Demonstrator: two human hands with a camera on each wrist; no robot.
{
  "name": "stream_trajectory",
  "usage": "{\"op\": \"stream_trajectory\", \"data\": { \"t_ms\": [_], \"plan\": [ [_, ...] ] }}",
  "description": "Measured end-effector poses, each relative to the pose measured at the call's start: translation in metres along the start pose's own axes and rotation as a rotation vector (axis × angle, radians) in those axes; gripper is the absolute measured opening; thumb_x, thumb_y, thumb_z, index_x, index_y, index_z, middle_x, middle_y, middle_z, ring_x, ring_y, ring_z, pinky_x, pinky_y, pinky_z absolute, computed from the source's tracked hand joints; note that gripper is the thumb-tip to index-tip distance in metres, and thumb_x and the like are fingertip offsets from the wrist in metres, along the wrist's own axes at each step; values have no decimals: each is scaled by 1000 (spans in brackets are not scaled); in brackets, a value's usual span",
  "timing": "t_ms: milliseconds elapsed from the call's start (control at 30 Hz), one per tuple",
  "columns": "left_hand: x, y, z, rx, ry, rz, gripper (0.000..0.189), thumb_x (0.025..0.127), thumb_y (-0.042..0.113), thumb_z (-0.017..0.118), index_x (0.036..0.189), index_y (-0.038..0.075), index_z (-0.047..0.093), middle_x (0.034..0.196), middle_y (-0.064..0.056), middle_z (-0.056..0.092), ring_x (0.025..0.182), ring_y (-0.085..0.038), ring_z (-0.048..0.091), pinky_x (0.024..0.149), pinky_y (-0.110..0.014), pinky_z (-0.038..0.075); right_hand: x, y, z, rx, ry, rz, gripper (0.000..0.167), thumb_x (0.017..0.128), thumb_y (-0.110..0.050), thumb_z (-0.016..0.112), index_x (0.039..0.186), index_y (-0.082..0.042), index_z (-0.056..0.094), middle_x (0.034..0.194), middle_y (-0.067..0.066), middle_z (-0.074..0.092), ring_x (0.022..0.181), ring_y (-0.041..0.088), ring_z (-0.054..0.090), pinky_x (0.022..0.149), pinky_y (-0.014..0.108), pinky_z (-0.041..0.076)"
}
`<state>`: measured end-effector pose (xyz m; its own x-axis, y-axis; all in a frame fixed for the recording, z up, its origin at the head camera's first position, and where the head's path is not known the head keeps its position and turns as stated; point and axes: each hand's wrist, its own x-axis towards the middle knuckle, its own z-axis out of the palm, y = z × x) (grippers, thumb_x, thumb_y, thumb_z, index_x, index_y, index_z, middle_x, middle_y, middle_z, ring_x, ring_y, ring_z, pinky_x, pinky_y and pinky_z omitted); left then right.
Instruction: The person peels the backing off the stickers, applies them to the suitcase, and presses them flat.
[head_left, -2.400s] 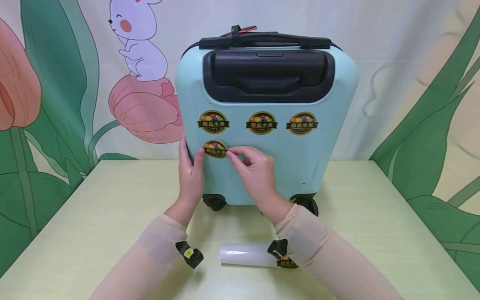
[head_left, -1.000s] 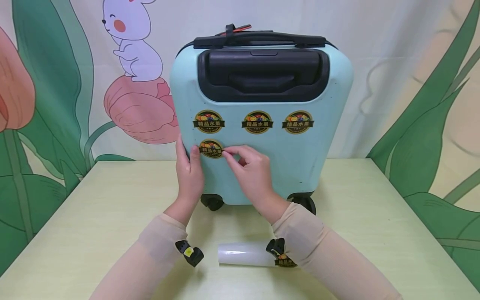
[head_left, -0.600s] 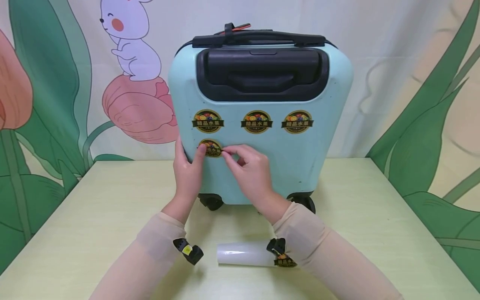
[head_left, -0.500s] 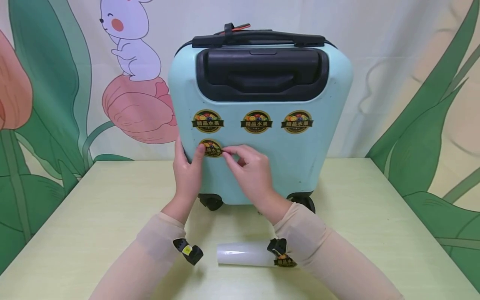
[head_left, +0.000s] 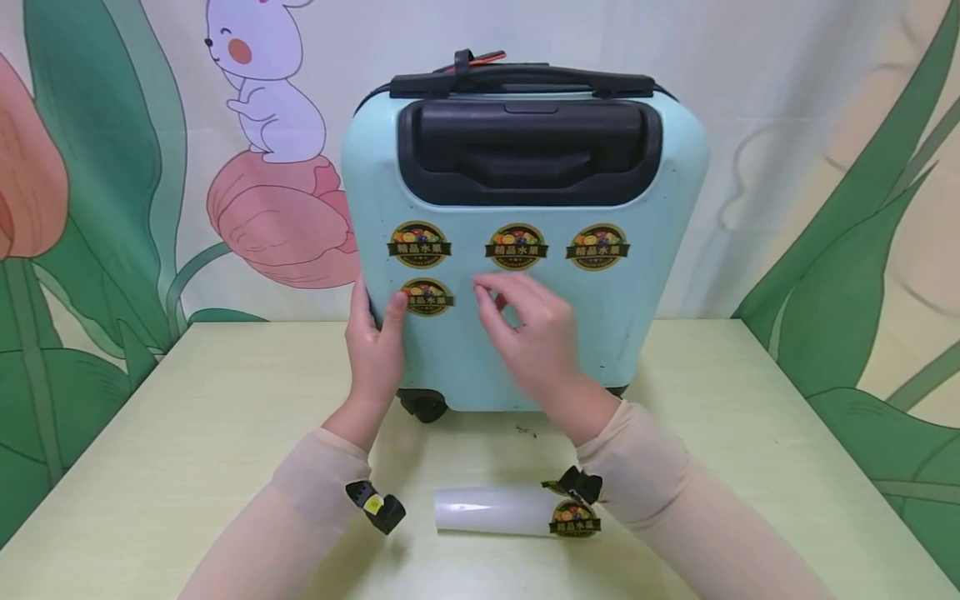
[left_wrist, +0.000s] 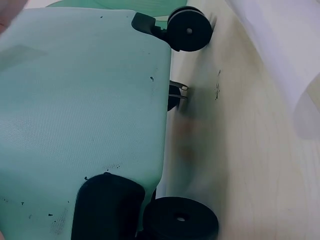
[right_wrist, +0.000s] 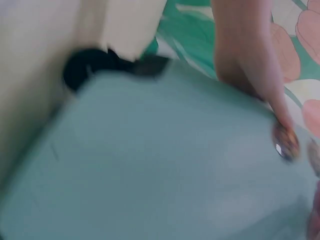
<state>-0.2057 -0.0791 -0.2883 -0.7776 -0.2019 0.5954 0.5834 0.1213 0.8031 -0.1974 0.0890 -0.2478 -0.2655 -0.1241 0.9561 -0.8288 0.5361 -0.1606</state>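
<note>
The step in hand looks to be settling an oval black-and-gold sticker printed with bright fruit [head_left: 431, 300] on the front of an upright, pale mint-blue hard-shell suitcase [head_left: 465, 358]; this sticker sits under the left end of a row of three matching oval fruit stickers [head_left: 516, 248]. The person's left hand [head_left: 374, 354] lies along the side of the case, its thumb laid straight over the left edge of the lower sticker and its fingers reaching round the side. The right hand [head_left: 536, 342] is held off to the right of that sticker, fingers bent, thumb and forefinger tips brought together with nothing visible between them. The next move probably calls for smoothing the sticker's right end down, so that no edge lifts. The shell seems to be rigid plastic with rounded corners, finely textured and speckled with small dark scuffs in the left wrist view, against the smooth, thin face of the stickers. Above them is a deep black plastic handle recess [head_left: 528, 187], and below are round black wheels [left_wrist: 190, 30] on a pale wood-grain table [head_left: 187, 417]. Nearer the person lies a curled, glossy white backing sheet [head_left: 491, 510], with another fruit sticker [head_left: 575, 519] showing at its right end
</note>
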Motion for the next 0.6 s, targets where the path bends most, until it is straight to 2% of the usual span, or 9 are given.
{"op": "stream_trajectory", "data": {
  "t_ms": [100,167,200,267,367,467,600],
  "plan": [
    [-1,0,1,-1,-2,6,70,92,49,50,144,7,30,125,-16,50,111,-22,49,93,-41,40,21,2,-19,-148,37,-122,23,82,-6,63,104,-1,67,106,10,66,97,25,59,86,41,42],
    [-2,0,2,6,1,9,71,92,50,49,144,6,30,127,-17,50,113,-23,49,94,-41,39,32,5,-31,-293,-9,-124,33,85,-15,63,116,-4,63,121,11,59,115,27,50,100,48,29],
    [-2,0,2,9,2,9,71,92,50,49,145,6,29,129,-17,49,113,-23,48,95,-41,39,37,7,-36,-364,-63,-110,39,86,-19,63,122,-5,59,127,11,55,121,28,44,104,51,21],
    [-2,0,2,9,0,4,67,95,44,48,145,5,28,131,-17,47,115,-22,47,96,-40,38,42,10,-44,-488,-195,-76,49,90,-27,60,133,-6,50,135,13,47,129,28,35,108,55,9],
    [-1,0,0,-5,-14,-18,59,97,29,48,145,3,26,135,-17,44,119,-20,44,98,-38,36,44,15,-51,-571,-323,-65,51,93,-28,55,137,-5,45,136,13,45,131,29,31,107,58,4],
    [3,3,0,-29,-28,-44,57,95,20,49,144,2,25,136,-15,41,120,-19,42,99,-38,36,45,19,-54,-580,-346,-99,48,93,-22,55,138,-6,45,135,12,46,129,29,32,106,59,5],
    [8,9,0,-47,-48,-40,61,91,22,51,143,5,26,129,-14,44,114,-20,44,96,-39,37,46,19,-55,-591,-384,-111,54,91,-25,59,139,-7,43,137,12,43,130,29,31,107,58,6]
  ]
}}
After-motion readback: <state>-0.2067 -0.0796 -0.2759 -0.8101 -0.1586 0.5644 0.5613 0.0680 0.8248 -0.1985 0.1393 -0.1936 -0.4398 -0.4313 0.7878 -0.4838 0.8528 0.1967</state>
